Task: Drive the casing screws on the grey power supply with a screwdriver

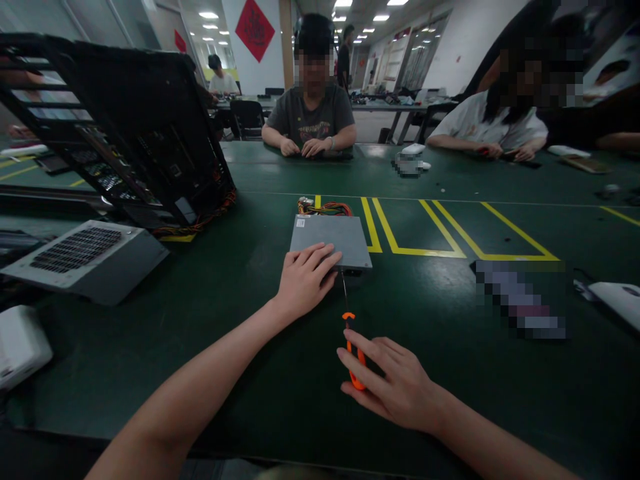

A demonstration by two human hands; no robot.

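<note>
The green table spreads under the left hand and right hand, its near edge just behind the latter. Farther off, left of the left hand, a black computer case stands tilted; nearer, a grey vented box sits well apart from that hand. Directly under the left palm lies the flat grey metal box, fingers spread on its top. Bare tabletop separates the right hand from a pixelated object to its right. The right hand grasps an orange-handled screwdriver, shaft reaching the box's near edge; tip contact is unclear. Coloured cables lie beyond the left hand.
</note>
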